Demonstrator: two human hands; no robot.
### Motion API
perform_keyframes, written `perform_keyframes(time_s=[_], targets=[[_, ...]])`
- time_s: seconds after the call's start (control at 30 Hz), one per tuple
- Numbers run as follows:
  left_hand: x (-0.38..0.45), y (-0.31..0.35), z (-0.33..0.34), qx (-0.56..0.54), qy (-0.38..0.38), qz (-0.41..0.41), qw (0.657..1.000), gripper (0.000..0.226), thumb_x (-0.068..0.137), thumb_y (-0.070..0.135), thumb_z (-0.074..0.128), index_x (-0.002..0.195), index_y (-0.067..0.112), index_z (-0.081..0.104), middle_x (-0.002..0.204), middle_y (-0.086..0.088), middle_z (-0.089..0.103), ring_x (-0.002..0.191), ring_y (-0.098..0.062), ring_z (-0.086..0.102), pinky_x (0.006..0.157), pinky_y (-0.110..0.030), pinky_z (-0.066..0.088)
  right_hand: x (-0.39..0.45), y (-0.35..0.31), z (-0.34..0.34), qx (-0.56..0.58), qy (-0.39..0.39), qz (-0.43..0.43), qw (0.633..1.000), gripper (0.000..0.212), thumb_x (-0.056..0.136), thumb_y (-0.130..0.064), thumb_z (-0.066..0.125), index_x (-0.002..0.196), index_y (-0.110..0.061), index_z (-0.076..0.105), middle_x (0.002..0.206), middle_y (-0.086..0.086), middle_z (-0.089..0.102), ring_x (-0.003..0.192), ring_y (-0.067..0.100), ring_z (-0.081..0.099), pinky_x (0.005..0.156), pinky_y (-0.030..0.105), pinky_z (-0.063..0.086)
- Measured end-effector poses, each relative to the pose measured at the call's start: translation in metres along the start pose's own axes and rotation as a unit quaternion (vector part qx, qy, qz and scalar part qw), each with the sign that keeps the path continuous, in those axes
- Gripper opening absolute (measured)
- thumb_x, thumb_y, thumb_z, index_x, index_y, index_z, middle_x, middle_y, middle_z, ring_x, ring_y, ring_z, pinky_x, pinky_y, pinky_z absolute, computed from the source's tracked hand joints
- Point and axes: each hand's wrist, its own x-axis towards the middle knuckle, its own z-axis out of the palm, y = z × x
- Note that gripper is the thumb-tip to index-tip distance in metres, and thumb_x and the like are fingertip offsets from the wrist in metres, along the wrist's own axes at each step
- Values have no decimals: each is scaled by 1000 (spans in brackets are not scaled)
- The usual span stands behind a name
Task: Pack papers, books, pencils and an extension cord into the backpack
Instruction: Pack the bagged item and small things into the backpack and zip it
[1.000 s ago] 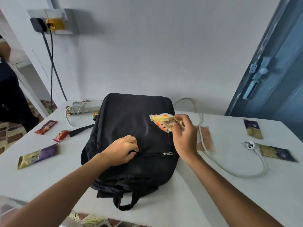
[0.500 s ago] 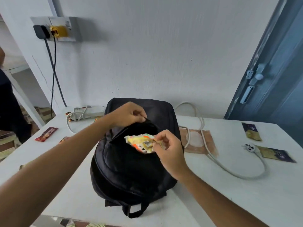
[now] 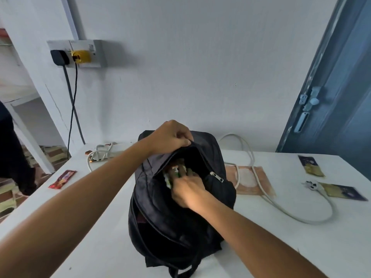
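Note:
A black backpack (image 3: pixel 176 221) stands on the white table (image 3: pixel 281 237), its front pocket unzipped. My left hand (image 3: pixel 172 137) grips the upper edge of the pocket opening and holds it up. My right hand (image 3: pixel 186 187) reaches into the pocket, fingers partly hidden inside, pressing on a colourful packet (image 3: pixel 174 173) of which only a bit shows. A white extension cord (image 3: pixel 281 209) curls across the table to the right of the bag, ending in a white plug (image 3: pixel 312 185). Its socket block (image 3: pixel 102 154) lies behind the bag at the left.
A red wrapper (image 3: pixel 62 179) lies on the left of the table. A brown paper packet (image 3: pixel 249 181) sits under the cord, and two dark packets (image 3: pixel 310 165) (image 3: pixel 343 192) lie at the right. A wall socket (image 3: pixel 78 54) with cables hangs at the left; a blue door (image 3: pixel 341 87) stands right.
My left hand lifted the pocket edge higher. My right hand moved the colourful packet from outside the opening down into the pocket, and its fingers are now inside.

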Motion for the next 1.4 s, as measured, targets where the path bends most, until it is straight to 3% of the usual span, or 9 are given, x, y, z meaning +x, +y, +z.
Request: perform_keyframes(time_s=[0.17,0.27,0.47,0.63,0.8,0.87,0.93,1.13,1.4], targets=[[-9,-3,8,-13,-3,-12,1000,16,83,5,64,79,19,73,80,-5,72,71,-14,62,69,-18,47,39,16,-19,105,-86,48,990,33,100,-17,43,129,-5,53,131,16,55,122,33,51,96,36,42],[-14,-5,12,-20,5,-11,1000,18,83,3,63,80,17,73,80,-3,73,72,-10,63,71,-19,49,50,22,-19,117,-122,33,985,35,104,-13,33,134,-3,47,135,19,50,125,31,47,102,32,35],[-17,-15,16,-41,8,-31,999,19,83,5,65,77,22,71,75,-1,71,69,-5,59,69,-15,46,45,11,-20,78,-32,8,996,35,103,-14,34,133,-4,47,135,16,50,124,27,47,101,29,35],[-6,-19,24,-62,-32,-52,996,20,82,2,65,73,19,71,63,3,65,55,2,50,60,-11,39,-1,20,-31,128,-34,-69,989,25,95,-22,48,108,-6,61,105,15,64,95,34,61,72,34,45],[16,-16,39,-11,-142,-75,987,11,79,-2,64,70,3,67,45,16,53,45,3,46,53,-11,35,-53,60,-53,209,-52,-142,966,31,94,-25,53,120,-17,65,110,5,68,92,14,60,81,26,49],[26,-14,48,28,-197,-82,977,8,76,-1,63,69,0,66,53,8,57,47,-4,48,48,-16,39,-72,81,-61,297,-25,-105,949,25,91,-19,58,112,-17,71,96,0,71,75,7,60,69,17,49],[39,-11,58,85,-266,-92,956,11,74,2,63,67,9,68,66,-5,64,54,-16,56,46,-21,45,-85,110,-61,352,46,-46,934,19,88,-18,61,101,-22,74,89,-7,72,76,8,64,74,22,52],[62,13,98,289,-418,-111,854,14,77,0,56,75,11,65,89,-17,72,52,-27,66,64,-36,61,-108,227,-28,335,168,138,917,14,86,-11,61,93,-13,73,87,0,72,80,17,65,76,34,54],[74,17,141,394,-463,-166,776,32,80,0,60,111,-8,63,101,-25,69,61,-21,69,40,-23,48,-145,348,41,135,116,384,906,27,88,-4,49,108,-13,65,110,10,66,105,31,60,77,32,47]])
